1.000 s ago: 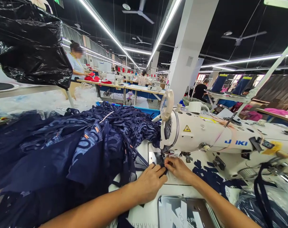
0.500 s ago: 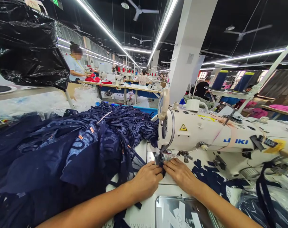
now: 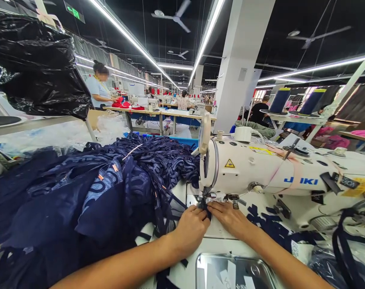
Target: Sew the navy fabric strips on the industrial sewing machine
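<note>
Both my hands are at the needle area of a white sewing machine [image 3: 269, 164]. My left hand [image 3: 192, 228], its fingers curled together, grips the edge of a dark navy piece of fabric [image 3: 208, 212] just in front of the presser foot [image 3: 204, 200]. From the other side my right hand [image 3: 227, 216] pinches or presses the same fabric with its fingertips close to the foot. Most of that piece is hidden by the fingers. A big heap of navy lace garments [image 3: 119, 188] lies left of the machine, near my left forearm.
A metal tray [image 3: 260, 267] with white labels is set in the table below my wrists. Navy fabric strips [image 3: 272, 222] lie under the machine arm. Thread cones [image 3: 280, 100] stand at right. A black plastic bag [image 3: 43, 72] hangs left. A person [image 3: 98, 88] works at a farther table.
The view has tilted up slightly. My left hand has turned, with its fingers curled more tightly by the presser foot. My right hand stays in nearly the same place.
</note>
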